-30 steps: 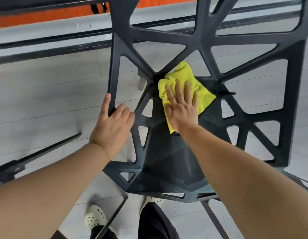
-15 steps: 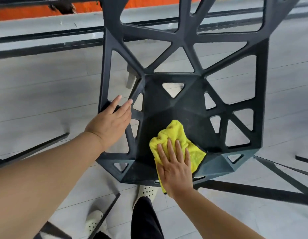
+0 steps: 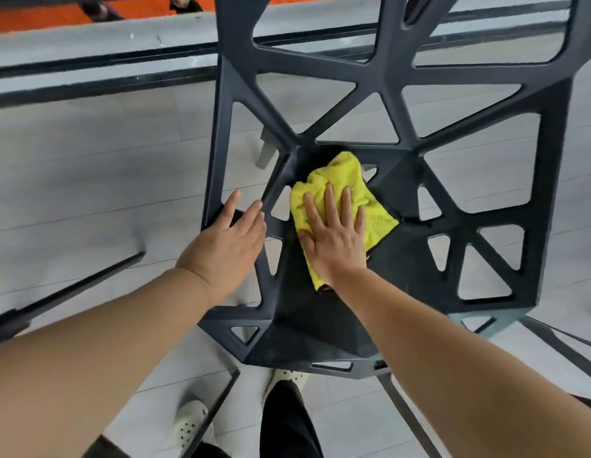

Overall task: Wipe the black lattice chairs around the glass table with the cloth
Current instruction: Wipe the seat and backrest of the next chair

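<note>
A black lattice chair (image 3: 552,180) fills the middle of the head view, seen from above, its back toward the top. A yellow cloth (image 3: 340,180) lies on the seat near its back left part. My right hand (image 3: 333,239) presses flat on the cloth with straight, spread fingers. My left hand (image 3: 228,242) rests on the chair's left side rail, fingers straight and laid over the lattice bars. Part of the cloth is hidden under my right palm.
Black table frame bars (image 3: 89,64) run across the top, with an orange surface (image 3: 39,18) beyond. Dark bars (image 3: 66,292) angle in at the left and lower right (image 3: 558,345). Grey tiled floor (image 3: 89,180) lies around. My feet in white shoes (image 3: 191,424) stand below the seat.
My right hand slid the cloth from the seat's back to its front edge, then back toward the seat's rear left. My left hand's fingers straightened on the side rail.
</note>
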Available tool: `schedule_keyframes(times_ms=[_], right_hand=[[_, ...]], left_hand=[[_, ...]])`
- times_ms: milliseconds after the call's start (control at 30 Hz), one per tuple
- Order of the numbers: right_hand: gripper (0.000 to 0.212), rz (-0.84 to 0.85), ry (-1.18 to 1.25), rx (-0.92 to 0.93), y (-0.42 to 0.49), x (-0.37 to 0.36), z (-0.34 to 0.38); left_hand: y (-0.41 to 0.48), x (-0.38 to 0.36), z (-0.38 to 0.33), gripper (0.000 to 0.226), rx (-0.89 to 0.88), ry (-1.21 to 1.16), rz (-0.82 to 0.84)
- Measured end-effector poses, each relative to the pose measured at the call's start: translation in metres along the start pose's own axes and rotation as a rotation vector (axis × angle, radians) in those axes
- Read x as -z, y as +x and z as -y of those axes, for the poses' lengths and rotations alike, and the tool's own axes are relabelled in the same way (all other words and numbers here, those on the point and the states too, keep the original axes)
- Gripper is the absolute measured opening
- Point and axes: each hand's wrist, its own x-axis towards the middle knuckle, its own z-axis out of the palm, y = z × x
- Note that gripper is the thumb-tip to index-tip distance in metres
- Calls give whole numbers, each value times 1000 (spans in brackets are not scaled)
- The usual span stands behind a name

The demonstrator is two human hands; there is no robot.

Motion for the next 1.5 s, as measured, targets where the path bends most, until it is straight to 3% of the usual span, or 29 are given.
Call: schedule_keyframes(times_ms=[200,467,600,867,1200,1267,1367,1433,1500], right_hand=[[62,-64,-116,104,43,14,-34],[63,-138,-19,-242,31,12,-69],[64,-28,115,-447,-11,1,-48],[62,67,176,-414,-109,-20,-36],[54,-239,352,-280,-230,-63,-12],[62,-342,447,-314,-236,-55,-10],[54,-484,416,-341,-214,-36,-6],[51,-395,319,-322,-183,-23,1],[56,-103,192,-229,-143,-19,6]], left_hand=[[1,-4,-2,58,30,2,-21],[2,-8,-2,54,77,8,-28],[3,-3,-1,56,78,18,-7],[3,1,-2,60,79,16,-10],[0,4,-4,58,91,-3,-8],[0,6,-3,57,93,22,-10],[0,7,-3,58,76,14,2],[0,8,-2,60,76,9,-4],[1,7,-1,67,73,13,-4]])
